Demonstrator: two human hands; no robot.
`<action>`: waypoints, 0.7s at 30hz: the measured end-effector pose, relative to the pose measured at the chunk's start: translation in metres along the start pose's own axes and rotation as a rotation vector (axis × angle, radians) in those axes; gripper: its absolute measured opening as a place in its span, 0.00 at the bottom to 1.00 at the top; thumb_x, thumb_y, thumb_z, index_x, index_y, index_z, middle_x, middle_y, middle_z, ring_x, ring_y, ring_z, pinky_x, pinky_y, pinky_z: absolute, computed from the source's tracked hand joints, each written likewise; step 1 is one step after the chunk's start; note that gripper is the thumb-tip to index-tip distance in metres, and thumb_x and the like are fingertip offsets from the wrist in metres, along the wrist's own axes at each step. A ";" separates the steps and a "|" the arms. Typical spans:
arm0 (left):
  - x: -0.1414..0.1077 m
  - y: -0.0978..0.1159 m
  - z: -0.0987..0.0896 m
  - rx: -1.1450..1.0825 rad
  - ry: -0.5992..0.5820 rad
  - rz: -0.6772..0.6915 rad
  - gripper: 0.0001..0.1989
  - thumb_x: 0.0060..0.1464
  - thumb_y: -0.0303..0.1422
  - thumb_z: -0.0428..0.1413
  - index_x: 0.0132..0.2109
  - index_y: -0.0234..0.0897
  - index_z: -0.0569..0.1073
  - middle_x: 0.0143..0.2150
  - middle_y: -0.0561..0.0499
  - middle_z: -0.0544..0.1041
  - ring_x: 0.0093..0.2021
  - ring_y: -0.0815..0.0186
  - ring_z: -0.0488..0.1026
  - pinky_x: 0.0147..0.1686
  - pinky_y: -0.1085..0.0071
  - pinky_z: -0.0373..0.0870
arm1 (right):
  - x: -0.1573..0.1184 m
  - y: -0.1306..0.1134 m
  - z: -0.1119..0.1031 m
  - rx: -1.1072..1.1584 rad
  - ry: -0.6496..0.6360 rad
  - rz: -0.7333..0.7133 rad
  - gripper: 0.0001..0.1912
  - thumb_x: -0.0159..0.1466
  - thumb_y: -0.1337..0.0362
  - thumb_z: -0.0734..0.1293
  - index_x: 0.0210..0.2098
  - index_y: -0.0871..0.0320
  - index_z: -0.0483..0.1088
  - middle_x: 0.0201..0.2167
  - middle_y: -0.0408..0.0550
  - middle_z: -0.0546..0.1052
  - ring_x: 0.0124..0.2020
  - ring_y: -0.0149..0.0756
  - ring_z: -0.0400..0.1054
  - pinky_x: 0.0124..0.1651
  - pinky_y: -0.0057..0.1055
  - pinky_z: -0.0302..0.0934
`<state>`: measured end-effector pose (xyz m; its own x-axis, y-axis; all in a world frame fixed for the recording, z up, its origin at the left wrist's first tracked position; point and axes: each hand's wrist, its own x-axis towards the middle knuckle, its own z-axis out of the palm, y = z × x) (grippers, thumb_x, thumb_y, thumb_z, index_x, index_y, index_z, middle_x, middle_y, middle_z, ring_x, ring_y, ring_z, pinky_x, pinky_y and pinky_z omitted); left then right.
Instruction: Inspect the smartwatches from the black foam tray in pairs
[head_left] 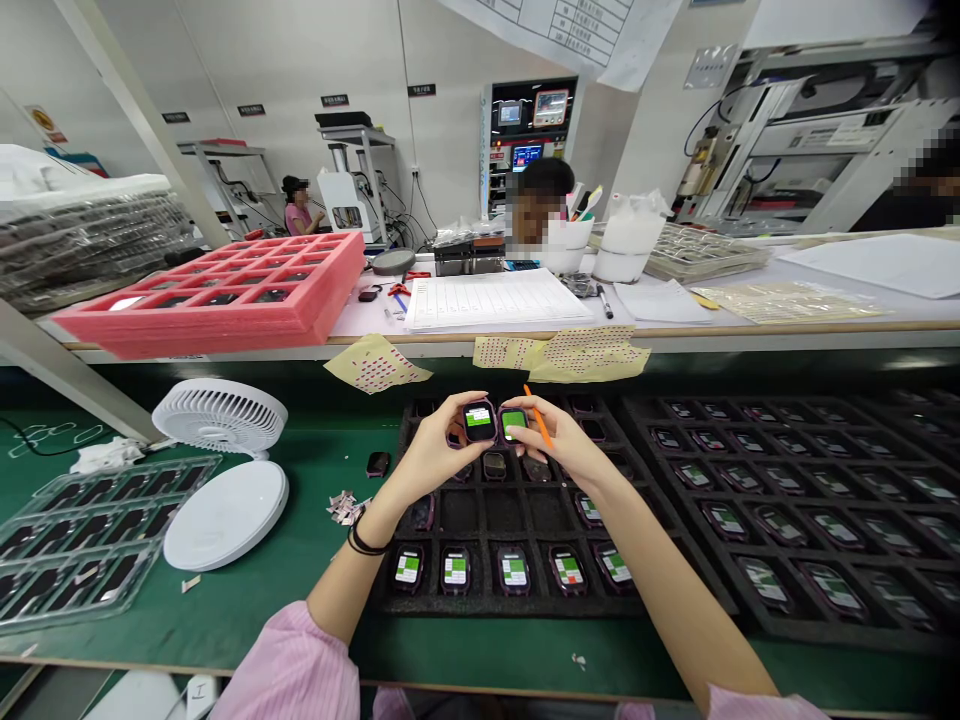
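Note:
My left hand point(442, 440) is closed around a smartwatch body point(479, 421) whose lit screen shows black, white and green. Beside it, my right hand point(559, 440) grips a second smartwatch body point(514, 425) with a green screen, the thumb lying on that screen. An orange stick-like tool point(538, 415) is also tucked between the right fingers; its exact kind I cannot make out. Both hands are above a black foam tray point(480, 603) with square pockets. Several watches with lit green and white screens, such as the watch point(514, 569), sit in its front row.
A second black tray point(720, 540) of watches lies on the right. On the left are a white fan point(225, 500), a clear plastic tray point(105, 540), a lone watch point(378, 464) and paper scraps point(345, 507). A shelf behind bears pink foam trays point(225, 290); other people sit beyond.

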<state>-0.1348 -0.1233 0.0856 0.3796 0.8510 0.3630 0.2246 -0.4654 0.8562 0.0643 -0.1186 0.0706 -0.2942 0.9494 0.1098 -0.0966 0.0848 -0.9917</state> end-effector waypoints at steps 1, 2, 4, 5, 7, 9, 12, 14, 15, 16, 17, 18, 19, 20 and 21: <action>-0.001 0.002 0.001 0.030 0.005 0.022 0.25 0.50 0.29 0.60 0.56 0.36 0.66 0.48 0.45 0.75 0.42 0.65 0.73 0.38 0.72 0.71 | 0.000 0.000 0.001 -0.009 0.002 -0.003 0.22 0.49 0.60 0.76 0.42 0.55 0.68 0.31 0.41 0.70 0.24 0.26 0.65 0.20 0.23 0.53; -0.001 0.003 0.002 0.055 0.015 0.037 0.24 0.51 0.29 0.60 0.55 0.36 0.66 0.48 0.45 0.75 0.41 0.65 0.73 0.37 0.72 0.71 | -0.001 -0.001 0.002 -0.018 0.007 -0.009 0.23 0.48 0.61 0.77 0.41 0.55 0.68 0.32 0.41 0.71 0.25 0.27 0.65 0.22 0.23 0.56; -0.001 0.005 0.002 0.085 0.040 0.045 0.23 0.51 0.29 0.60 0.55 0.36 0.66 0.47 0.46 0.75 0.39 0.66 0.73 0.36 0.72 0.70 | -0.001 -0.002 0.003 -0.027 0.014 -0.012 0.24 0.47 0.62 0.77 0.40 0.55 0.69 0.33 0.42 0.71 0.27 0.27 0.65 0.25 0.25 0.60; -0.001 0.005 0.002 0.090 0.051 0.046 0.23 0.51 0.29 0.60 0.55 0.36 0.66 0.47 0.46 0.75 0.40 0.65 0.73 0.36 0.72 0.70 | -0.002 -0.002 0.004 -0.022 0.013 -0.006 0.23 0.47 0.61 0.77 0.41 0.55 0.69 0.32 0.41 0.71 0.26 0.27 0.65 0.24 0.24 0.59; -0.001 0.004 0.001 0.081 0.054 0.043 0.24 0.51 0.29 0.60 0.55 0.36 0.66 0.48 0.45 0.75 0.42 0.64 0.73 0.38 0.72 0.70 | -0.002 -0.003 0.004 -0.005 0.009 0.016 0.22 0.50 0.58 0.75 0.42 0.55 0.68 0.29 0.40 0.69 0.23 0.26 0.64 0.20 0.23 0.53; -0.001 0.004 0.000 0.060 0.042 0.043 0.24 0.52 0.29 0.59 0.56 0.36 0.65 0.49 0.45 0.74 0.45 0.63 0.73 0.39 0.71 0.70 | -0.003 -0.005 0.004 0.003 -0.002 0.034 0.21 0.52 0.56 0.74 0.43 0.55 0.68 0.28 0.39 0.68 0.22 0.26 0.63 0.18 0.23 0.49; -0.001 0.004 -0.001 0.054 0.036 0.045 0.23 0.52 0.29 0.58 0.56 0.36 0.65 0.49 0.45 0.74 0.45 0.63 0.73 0.40 0.71 0.71 | -0.004 -0.006 0.003 -0.015 -0.017 0.029 0.22 0.51 0.58 0.75 0.42 0.55 0.68 0.30 0.40 0.70 0.23 0.26 0.64 0.20 0.23 0.52; -0.002 0.005 -0.001 0.068 0.036 0.047 0.23 0.52 0.28 0.58 0.55 0.36 0.65 0.49 0.45 0.74 0.45 0.63 0.73 0.40 0.71 0.71 | -0.004 -0.007 0.003 -0.018 -0.020 0.025 0.22 0.50 0.58 0.75 0.42 0.55 0.69 0.30 0.41 0.70 0.23 0.26 0.64 0.19 0.23 0.52; -0.002 0.006 0.000 0.080 0.036 0.052 0.23 0.52 0.28 0.58 0.55 0.36 0.65 0.49 0.45 0.74 0.44 0.63 0.73 0.39 0.71 0.71 | -0.004 -0.007 0.003 -0.015 -0.016 0.023 0.21 0.51 0.57 0.74 0.43 0.55 0.69 0.30 0.41 0.70 0.23 0.26 0.65 0.19 0.23 0.51; -0.002 0.006 0.000 0.098 0.034 0.060 0.23 0.52 0.28 0.58 0.55 0.36 0.65 0.49 0.45 0.74 0.44 0.64 0.73 0.39 0.71 0.71 | -0.004 -0.006 0.003 -0.013 -0.008 0.019 0.21 0.53 0.55 0.73 0.43 0.55 0.69 0.30 0.41 0.69 0.23 0.26 0.65 0.18 0.23 0.49; -0.002 0.007 0.000 0.125 0.029 0.077 0.23 0.52 0.27 0.58 0.55 0.36 0.65 0.49 0.45 0.73 0.44 0.64 0.73 0.39 0.71 0.71 | -0.004 -0.006 0.004 -0.014 0.000 0.015 0.20 0.55 0.54 0.72 0.44 0.55 0.69 0.31 0.42 0.69 0.23 0.26 0.65 0.17 0.23 0.49; -0.002 0.006 0.001 0.160 0.021 0.102 0.23 0.52 0.27 0.59 0.55 0.36 0.65 0.50 0.45 0.73 0.45 0.63 0.72 0.39 0.70 0.71 | -0.004 -0.006 0.005 -0.019 0.008 0.009 0.20 0.56 0.52 0.70 0.44 0.55 0.69 0.32 0.43 0.69 0.22 0.26 0.65 0.17 0.23 0.49; -0.002 0.006 0.002 0.204 0.009 0.135 0.22 0.52 0.27 0.59 0.54 0.37 0.66 0.50 0.45 0.72 0.46 0.63 0.71 0.40 0.69 0.71 | -0.005 -0.005 0.006 -0.030 0.014 0.002 0.20 0.58 0.50 0.68 0.45 0.55 0.70 0.33 0.44 0.70 0.22 0.26 0.64 0.17 0.23 0.50; -0.002 0.005 0.003 0.253 -0.007 0.170 0.23 0.51 0.28 0.60 0.54 0.37 0.67 0.50 0.45 0.72 0.48 0.61 0.70 0.43 0.68 0.71 | -0.006 -0.005 0.007 -0.047 0.019 -0.006 0.20 0.59 0.50 0.66 0.46 0.55 0.70 0.35 0.45 0.70 0.21 0.25 0.63 0.18 0.24 0.51; -0.002 0.003 0.004 0.302 -0.023 0.205 0.23 0.51 0.28 0.61 0.54 0.38 0.67 0.51 0.45 0.71 0.51 0.60 0.69 0.46 0.66 0.70 | -0.007 -0.004 0.009 -0.074 0.019 -0.008 0.20 0.60 0.49 0.65 0.47 0.54 0.70 0.36 0.45 0.71 0.20 0.24 0.61 0.18 0.25 0.53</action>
<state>-0.1310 -0.1270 0.0860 0.4638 0.7286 0.5040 0.3956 -0.6793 0.6181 0.0582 -0.1287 0.0743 -0.2756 0.9541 0.1171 -0.0282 0.1138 -0.9931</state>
